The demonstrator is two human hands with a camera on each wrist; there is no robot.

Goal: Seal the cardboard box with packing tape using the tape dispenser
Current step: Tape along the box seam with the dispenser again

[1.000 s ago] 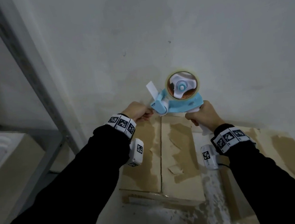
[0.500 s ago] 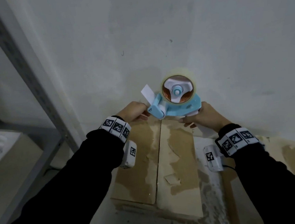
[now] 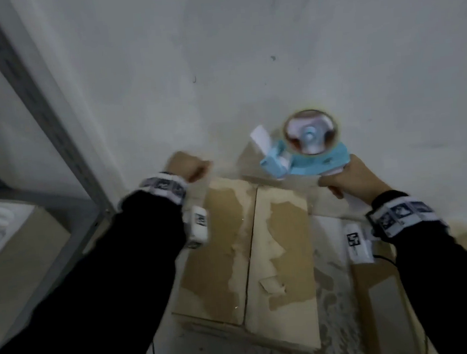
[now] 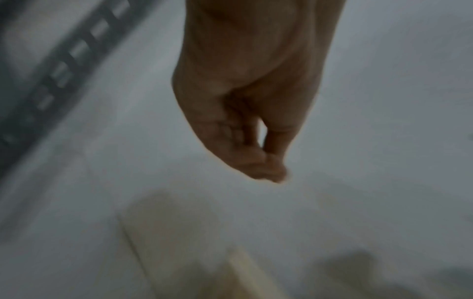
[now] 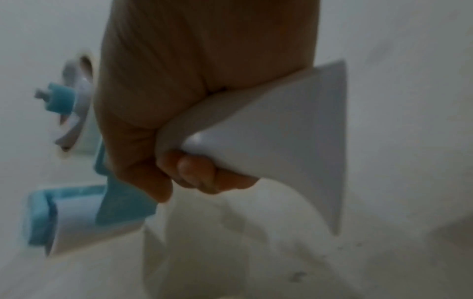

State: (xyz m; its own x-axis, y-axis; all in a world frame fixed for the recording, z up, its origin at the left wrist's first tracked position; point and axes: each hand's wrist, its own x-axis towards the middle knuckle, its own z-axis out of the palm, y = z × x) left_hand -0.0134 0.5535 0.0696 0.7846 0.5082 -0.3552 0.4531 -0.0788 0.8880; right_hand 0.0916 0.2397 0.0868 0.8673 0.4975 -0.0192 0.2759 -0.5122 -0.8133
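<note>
White plaster wall (image 3: 270,32) and grey floor as backdrop. Right hand (image 3: 351,179): fingers (image 5: 194,174) wrapped round white handle of blue plastic tape dispenser (image 3: 303,153), held above far end of brown cardboard box (image 3: 247,246). Left hand (image 3: 187,166): fingers curled, holding nothing, over box's far left corner.

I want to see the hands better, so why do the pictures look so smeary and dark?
Head view: dim light, and the left hand is smeared by motion blur; the tape dispenser is soft too. Left wrist view: the whole picture is blurry, with the cardboard box only a pale smudge. Right wrist view: the right hand gripping the white handle is fairly clear, though its surroundings are hazy.
</note>
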